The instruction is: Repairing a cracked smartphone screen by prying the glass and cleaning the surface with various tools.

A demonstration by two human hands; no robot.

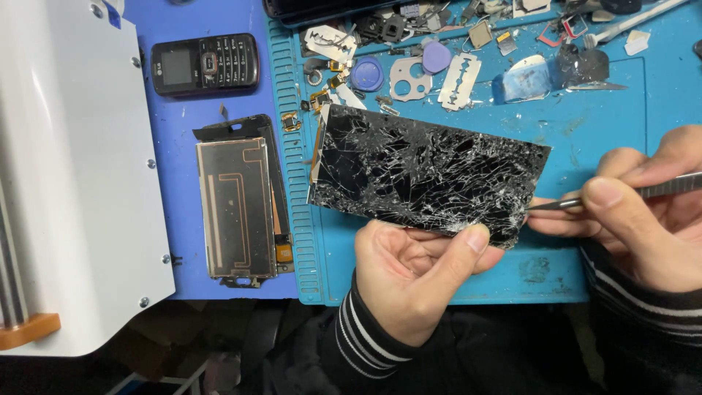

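1. Left hand (413,278) grips the shattered phone screen (428,174) from below: thumb on the glass near the lower edge, fingers curled underneath. Striped sleeve at the wrist.
2. Screen is black, cracked all over, held tilted above the blue work mat (468,271), its left end raised over the mat's ridged edge.
3. Right hand (643,219) is closed on metal tweezers (614,196), pinched between thumb and fingers. The tip sits at the screen's lower right corner; can't tell if it is under the glass or just touching it.
4. Left of the mat, on the blue bench (186,110): a stripped phone frame (238,205) with a copper-coloured back panel, lying flat.
5. Above the frame: a small black keypad phone (205,64), lying sideways.
6. Far left: a white machine housing (73,183) with an orange part at the bottom corner.
7. Top of the mat: scattered small parts, incl. a razor blade (459,80), a purple pick (436,56), and a round blue disc (366,74).
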